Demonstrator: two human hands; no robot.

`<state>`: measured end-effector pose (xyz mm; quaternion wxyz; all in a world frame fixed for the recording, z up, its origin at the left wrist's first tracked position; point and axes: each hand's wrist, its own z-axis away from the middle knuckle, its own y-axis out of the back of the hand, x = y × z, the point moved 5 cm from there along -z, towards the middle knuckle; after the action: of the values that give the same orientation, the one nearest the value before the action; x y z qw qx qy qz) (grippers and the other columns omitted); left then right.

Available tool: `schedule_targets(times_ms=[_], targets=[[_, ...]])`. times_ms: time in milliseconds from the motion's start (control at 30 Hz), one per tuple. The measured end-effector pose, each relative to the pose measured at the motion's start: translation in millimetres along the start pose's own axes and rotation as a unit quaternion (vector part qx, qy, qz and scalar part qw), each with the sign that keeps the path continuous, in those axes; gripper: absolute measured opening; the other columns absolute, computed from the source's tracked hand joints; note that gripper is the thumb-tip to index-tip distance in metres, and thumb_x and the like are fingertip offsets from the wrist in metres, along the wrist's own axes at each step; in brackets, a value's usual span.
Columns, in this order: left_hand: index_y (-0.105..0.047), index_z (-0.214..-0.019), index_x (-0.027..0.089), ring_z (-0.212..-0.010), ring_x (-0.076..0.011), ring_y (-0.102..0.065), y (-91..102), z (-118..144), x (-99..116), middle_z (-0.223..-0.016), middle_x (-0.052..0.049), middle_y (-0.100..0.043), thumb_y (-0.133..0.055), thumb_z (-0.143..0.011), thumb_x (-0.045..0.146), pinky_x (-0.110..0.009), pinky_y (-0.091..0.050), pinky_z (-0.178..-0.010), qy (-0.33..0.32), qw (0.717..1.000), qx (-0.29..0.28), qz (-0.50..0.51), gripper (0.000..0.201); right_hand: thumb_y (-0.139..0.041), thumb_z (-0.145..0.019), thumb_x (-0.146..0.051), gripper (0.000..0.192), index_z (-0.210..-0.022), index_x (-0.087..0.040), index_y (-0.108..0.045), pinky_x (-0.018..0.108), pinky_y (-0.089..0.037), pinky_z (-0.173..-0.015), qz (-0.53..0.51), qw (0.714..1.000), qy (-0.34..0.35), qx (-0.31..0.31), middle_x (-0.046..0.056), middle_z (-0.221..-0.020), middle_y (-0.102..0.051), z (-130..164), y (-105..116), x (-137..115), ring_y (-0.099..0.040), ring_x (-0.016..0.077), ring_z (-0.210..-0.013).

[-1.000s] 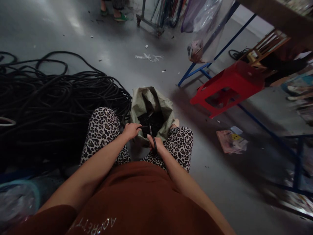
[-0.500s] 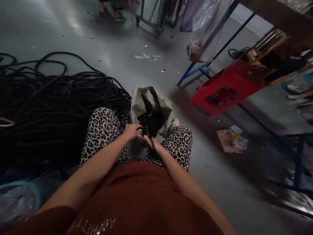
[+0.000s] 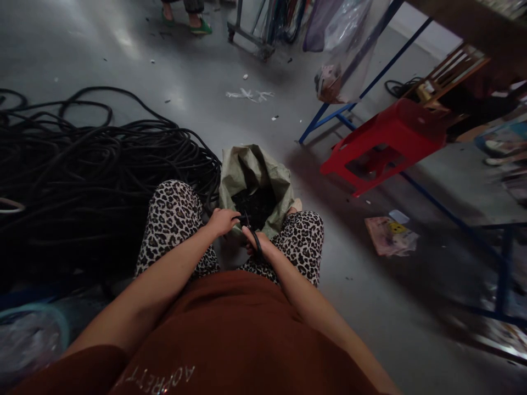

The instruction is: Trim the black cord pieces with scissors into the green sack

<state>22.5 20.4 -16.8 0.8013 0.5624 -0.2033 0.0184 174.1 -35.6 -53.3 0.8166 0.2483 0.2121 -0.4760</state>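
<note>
Shifted leftward, right hand (image 3: 264, 246) grips scissors (image 3: 257, 240) (left hand (image 3: 222, 221) pinches a black piece (image 3: 236, 217)) above sack (image 3: 280, 184) on grey floor (image 3: 206, 109).

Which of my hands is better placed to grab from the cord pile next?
Likely your left hand: it is nearer the cord pile, which lies on that side, though it seems to pinch a dark piece. Your right hand is farther and holds the scissors.

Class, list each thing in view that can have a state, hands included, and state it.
Left hand: pinching a dark piece.
Right hand: closed around scissors.
Scissors: held; blades too small to judge.
Sack: mouth open, dark bits inside.
Black cords: heaped in loose, tangled loops.
Tub: open-topped, contents look like clear plastic.
Red stool: seemingly upright.
Printed packet: lying on the floor.
</note>
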Motion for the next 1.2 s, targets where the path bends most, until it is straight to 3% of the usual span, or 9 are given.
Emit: schedule_targets(times_ms=[433, 733, 967, 1200], targets=[[-0.063, -0.112, 0.031, -0.104, -0.0194, -0.058, 1.6, 2, 1, -0.11, -0.002, -0.067, -0.046, -0.085, 0.035, -0.031, -0.037, -0.088, -0.003, 1.0, -0.005, 0.014, 0.032, -0.045, -0.08, -0.067, 0.06, -0.08, -0.009, -0.062, 0.019, -0.042, -0.038, 0.036, 0.999, 0.026, -0.022, 0.004, -0.054, -0.058, 2, 1, -5, -0.053, 0.0106, -0.039], [-0.062, -0.112, 0.029, -0.105, -0.0197, -0.058, -0.1, 1, 3, -0.11, -0.003, -0.067, -0.045, -0.086, 0.035, -0.032, -0.037, -0.088, -0.032, 0.999, -0.006, 0.019, 0.032, -0.039, -0.082, -0.068, 0.065, -0.079, -0.008, -0.064, 0.02, -0.043, -0.04, 0.072, 0.997, 0.021, -0.001, 0.006, -0.051, -0.058, -2, -1, 3, -0.055, 0.0133, -0.041], [-0.061, -0.113, 0.031, -0.107, -0.018, -0.056, 3.3, 1, 3, -0.112, -0.001, -0.066, -0.046, -0.086, 0.035, -0.031, -0.037, -0.089, -0.005, 0.999, 0.001, 0.037, 0.031, -0.042, -0.083, -0.063, 0.059, -0.069, -0.011, -0.065, 0.022, -0.043, -0.041, 0.119, 0.991, 0.047, 0.028, 0.007, -0.053, -0.059, 9, 6, -13, -0.054, 0.0138, -0.04], [-0.059, -0.115, 0.03, -0.112, -0.0195, -0.054, 2.1, 0, -2, -0.117, -0.001, -0.063, -0.049, -0.084, 0.036, -0.034, -0.035, -0.095, -0.006, 0.998, 0.047, 0.052, 0.033, -0.042, -0.084, -0.061, 0.055, -0.068, -0.012, -0.062, 0.024, -0.042, -0.036, 0.074, 0.996, 0.033, 0.041, 0.006, -0.05, -0.056, 9, 9, -12, -0.052, 0.0147, -0.035]])
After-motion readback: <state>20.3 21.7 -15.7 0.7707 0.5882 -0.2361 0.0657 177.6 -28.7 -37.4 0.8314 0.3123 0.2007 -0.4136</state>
